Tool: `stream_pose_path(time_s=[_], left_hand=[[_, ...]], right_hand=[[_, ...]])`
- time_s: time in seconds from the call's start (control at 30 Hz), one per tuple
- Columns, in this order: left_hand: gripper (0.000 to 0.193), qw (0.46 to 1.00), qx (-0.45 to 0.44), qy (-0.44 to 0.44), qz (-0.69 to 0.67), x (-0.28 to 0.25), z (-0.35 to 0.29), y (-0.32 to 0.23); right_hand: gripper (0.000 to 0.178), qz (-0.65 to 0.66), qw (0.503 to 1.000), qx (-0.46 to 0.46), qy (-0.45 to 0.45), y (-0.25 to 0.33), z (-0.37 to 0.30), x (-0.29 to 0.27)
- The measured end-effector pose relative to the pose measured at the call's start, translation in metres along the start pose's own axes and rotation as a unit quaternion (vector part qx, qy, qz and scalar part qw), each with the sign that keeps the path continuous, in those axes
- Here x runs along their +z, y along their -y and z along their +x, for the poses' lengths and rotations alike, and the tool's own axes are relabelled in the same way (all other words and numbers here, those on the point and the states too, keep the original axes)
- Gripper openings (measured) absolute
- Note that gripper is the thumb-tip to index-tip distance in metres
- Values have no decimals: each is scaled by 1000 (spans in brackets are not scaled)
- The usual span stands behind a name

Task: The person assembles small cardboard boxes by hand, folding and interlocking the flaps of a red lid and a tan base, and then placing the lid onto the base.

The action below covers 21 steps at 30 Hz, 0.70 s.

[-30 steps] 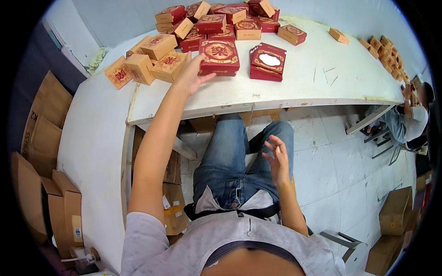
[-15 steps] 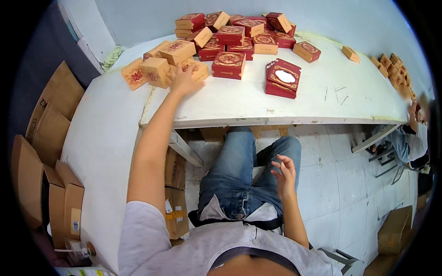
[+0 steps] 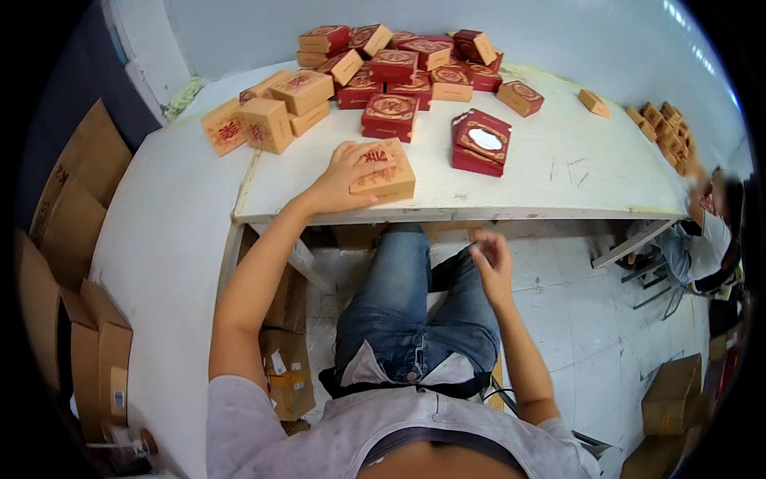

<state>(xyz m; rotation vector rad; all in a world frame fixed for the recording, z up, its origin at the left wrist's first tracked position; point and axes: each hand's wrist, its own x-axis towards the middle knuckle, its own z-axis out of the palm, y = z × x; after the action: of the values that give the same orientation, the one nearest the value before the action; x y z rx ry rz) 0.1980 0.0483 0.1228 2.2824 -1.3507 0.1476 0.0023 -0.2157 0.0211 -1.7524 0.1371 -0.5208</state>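
One hand, the left [image 3: 339, 182], grips a tan box [image 3: 398, 174]; the right hand [image 3: 494, 267] curls half open.

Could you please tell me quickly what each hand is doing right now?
Left hand: closed around a tan box on the table.
Right hand: partly open, fingers loosely curled, nothing visible in it.

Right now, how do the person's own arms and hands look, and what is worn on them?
The left hand and right hand wear no gloves, and I see no watch or bracelet. The right fingers are blurred, so a ring is hard to exclude. The left sleeve is short and pale grey, ending above the elbow; the right sleeve is pale grey too.
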Motion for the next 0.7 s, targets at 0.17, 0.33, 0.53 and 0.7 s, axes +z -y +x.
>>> stream_pose_path(time_s=[0.17, 0.33, 0.53, 0.7], left_hand=[[63, 996, 30, 1, -82, 26, 31, -15], [62, 973, 45, -197, -113, 55, 33, -16], [57, 925, -28, -351, -143, 55, 10, -36], [48, 899, -69, -379, -208, 52, -28, -67]], right_hand=[[38, -295, 901, -307, -82, 45, 112, -6], [36, -443, 871, -212, 25, 41, 179, -24], [20, -421, 887, -161, 101, 40, 200, -33], [29, -547, 820, -102, 134, 42, 199, -30]])
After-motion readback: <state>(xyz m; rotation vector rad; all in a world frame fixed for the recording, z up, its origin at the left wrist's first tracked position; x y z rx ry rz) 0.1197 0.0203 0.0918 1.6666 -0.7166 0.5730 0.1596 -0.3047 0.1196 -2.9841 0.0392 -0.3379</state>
